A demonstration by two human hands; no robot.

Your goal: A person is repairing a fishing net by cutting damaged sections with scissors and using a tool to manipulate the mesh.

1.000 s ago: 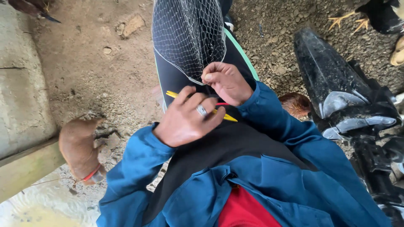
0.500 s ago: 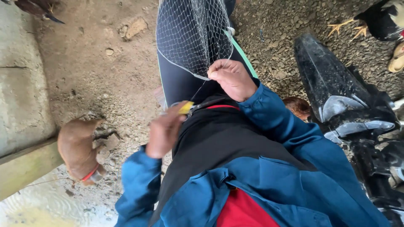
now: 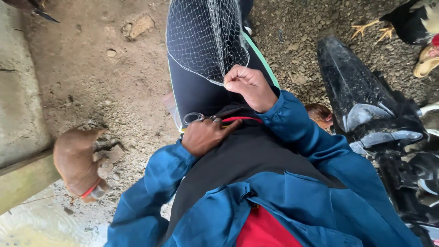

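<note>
While our right hand [image 3: 249, 87] pinches the net [image 3: 206, 39] edge, our left hand [image 3: 206, 136] grips scissors [image 3: 197, 118] just below, blades hidden.

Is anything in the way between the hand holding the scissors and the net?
Nothing visible. The left hand holds scissors on the lap, just below the net. The right hand pinches the net's lower edge, beside rather than between them. Only dark trouser cloth shows in the gap.

I counted one fishing net [image 3: 206, 41] draped over my lap and one pair of scissors [image 3: 197, 119]. There was one brown dog [image 3: 77, 162] lying on the dirt, plus one chicken [image 3: 411, 20] and one motorbike [image 3: 379, 123].
</note>
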